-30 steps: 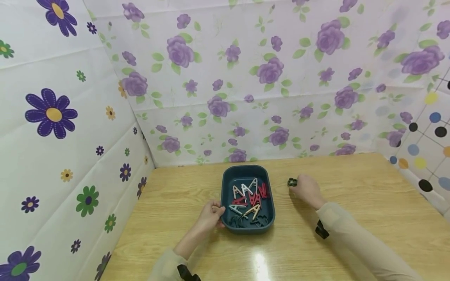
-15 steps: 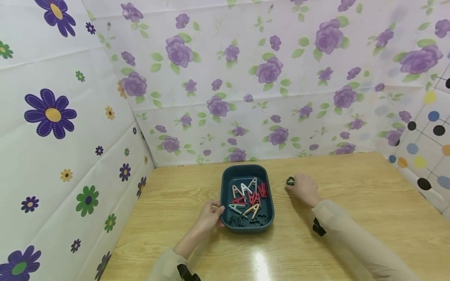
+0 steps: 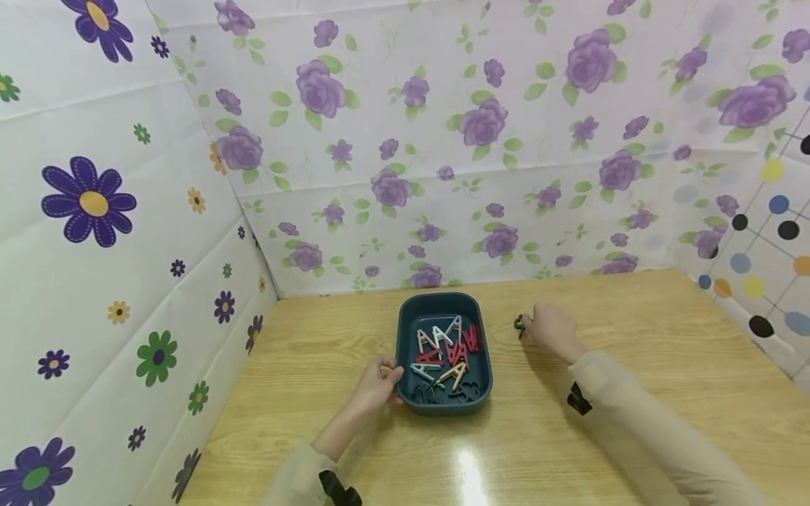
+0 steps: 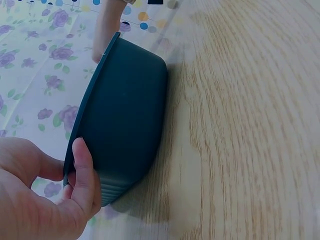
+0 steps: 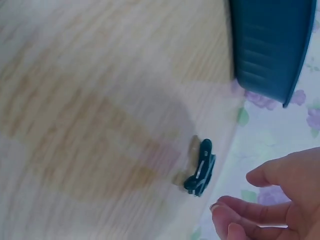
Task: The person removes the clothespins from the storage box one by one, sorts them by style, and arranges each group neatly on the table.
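Observation:
A dark teal plastic bin (image 3: 444, 302) stands on the table with white, red, cream and pale blue clothespins (image 3: 452, 351) in it. Several dark green outline-shaped clips (image 3: 467, 392) lie at its near end. My left hand (image 3: 375, 385) grips the bin's near left rim; in the left wrist view the thumb and fingers (image 4: 85, 175) pinch that rim. Right of the bin, a small dark green clip (image 5: 201, 167) rests on the wood. Beside it is my right hand (image 3: 552, 330), thumb and fingertips apart and not touching the clip.
The wooden table (image 3: 316, 337) meets a flowered cloth wall (image 3: 392, 225) at the back. A daisy-patterned cloth (image 3: 95, 281) hangs at the left, and a dotted one (image 3: 759, 267) at the right. Dark bands (image 3: 577, 399) sit on both wrists.
My right hand held the green clip up between its fingers; now the clip is on the table and the fingers have parted from it. The left hand keeps its grip on the bin.

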A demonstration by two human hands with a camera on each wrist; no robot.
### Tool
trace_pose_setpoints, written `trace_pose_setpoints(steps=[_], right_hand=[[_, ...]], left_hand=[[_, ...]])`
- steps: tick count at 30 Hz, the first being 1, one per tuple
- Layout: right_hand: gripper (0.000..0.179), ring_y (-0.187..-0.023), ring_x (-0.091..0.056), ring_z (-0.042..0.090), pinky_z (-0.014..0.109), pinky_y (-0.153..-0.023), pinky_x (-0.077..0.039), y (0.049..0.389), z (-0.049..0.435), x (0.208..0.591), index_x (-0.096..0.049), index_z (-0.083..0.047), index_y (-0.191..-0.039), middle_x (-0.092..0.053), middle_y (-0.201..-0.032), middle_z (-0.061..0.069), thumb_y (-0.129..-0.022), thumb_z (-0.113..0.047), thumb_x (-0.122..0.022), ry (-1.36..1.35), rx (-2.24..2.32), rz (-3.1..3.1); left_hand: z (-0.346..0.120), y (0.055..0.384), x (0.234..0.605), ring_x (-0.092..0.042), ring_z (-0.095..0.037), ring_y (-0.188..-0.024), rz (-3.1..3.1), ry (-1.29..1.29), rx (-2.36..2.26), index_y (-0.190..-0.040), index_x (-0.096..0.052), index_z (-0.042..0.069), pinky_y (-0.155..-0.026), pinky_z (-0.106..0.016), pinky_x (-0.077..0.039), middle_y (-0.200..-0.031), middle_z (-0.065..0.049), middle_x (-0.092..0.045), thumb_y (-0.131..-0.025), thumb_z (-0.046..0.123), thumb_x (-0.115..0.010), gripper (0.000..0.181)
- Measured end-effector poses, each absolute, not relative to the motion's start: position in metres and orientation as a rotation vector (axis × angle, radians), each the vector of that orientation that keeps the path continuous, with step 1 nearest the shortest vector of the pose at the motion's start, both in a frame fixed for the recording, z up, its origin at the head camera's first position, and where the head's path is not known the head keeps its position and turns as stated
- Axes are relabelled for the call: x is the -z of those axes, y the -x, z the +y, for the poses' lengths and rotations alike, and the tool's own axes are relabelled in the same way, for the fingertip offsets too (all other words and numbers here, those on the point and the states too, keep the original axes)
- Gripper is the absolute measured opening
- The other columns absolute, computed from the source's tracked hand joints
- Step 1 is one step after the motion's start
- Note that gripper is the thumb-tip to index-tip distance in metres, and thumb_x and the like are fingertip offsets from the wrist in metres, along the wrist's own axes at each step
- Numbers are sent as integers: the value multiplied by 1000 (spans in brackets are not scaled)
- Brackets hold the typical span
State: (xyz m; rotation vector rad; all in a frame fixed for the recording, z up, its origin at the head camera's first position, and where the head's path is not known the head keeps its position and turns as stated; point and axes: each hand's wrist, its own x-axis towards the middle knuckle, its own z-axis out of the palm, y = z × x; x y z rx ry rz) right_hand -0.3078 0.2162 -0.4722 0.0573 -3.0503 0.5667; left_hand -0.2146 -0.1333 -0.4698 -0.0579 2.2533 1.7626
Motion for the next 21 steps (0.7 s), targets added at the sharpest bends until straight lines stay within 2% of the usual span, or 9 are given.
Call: trace_pose_setpoints(steps=[9,11,13,16,18,21], right_hand=[[47,-42,-19,8,20,-40,-15,303,208,460,-34,-17,-52,-24,-45,-7,-96,-16,-49,-219,-676,-2901],[41,-42,-23,9,20,-40,-17,301,202,457,-40,-14,-55,-31,-46,-6,-95,-13,-49,-271,-678,-2863],[31,-41,-31,9,21,-39,-22,299,196,453,-51,-9,-63,-41,-47,-4,-94,-13,-50,-301,-676,-2840],[19,-45,-46,12,24,-39,-34,297,186,447,-64,-1,-84,-60,-60,4,-93,-14,-52,-345,-673,-2832],[20,-52,-55,15,28,-44,-43,295,179,443,-66,0,-95,-67,-71,9,-92,-16,-54,-376,-667,-2824],[21,-68,-63,20,35,-56,-52,292,170,439,-66,-1,-101,-69,-87,13,-92,-16,-56,-433,-659,-2803]], left_hand=[[-133,214,472,-57,-12,-59,2256,64,-1756,-111,-41,1,-62,-35,-58,-87,-16,-60,-103,14,-46,16],[-133,214,472,-57,-12,-59,2255,67,-1756,-111,-41,2,-62,-35,-58,-87,-15,-60,-103,14,-46,15],[-133,214,472,-57,-12,-59,2256,65,-1755,-111,-41,2,-63,-35,-58,-86,-15,-60,-103,14,-46,15],[-134,214,471,-56,-12,-59,2256,61,-1755,-110,-41,2,-63,-35,-58,-86,-15,-60,-103,14,-46,14],[-134,214,471,-56,-12,-59,2255,63,-1754,-109,-41,2,-62,-34,-58,-85,-14,-59,-103,13,-46,13],[-133,214,471,-56,-12,-58,2254,54,-1758,-108,-41,2,-61,-32,-57,-85,-14,-59,-103,13,-46,13]])
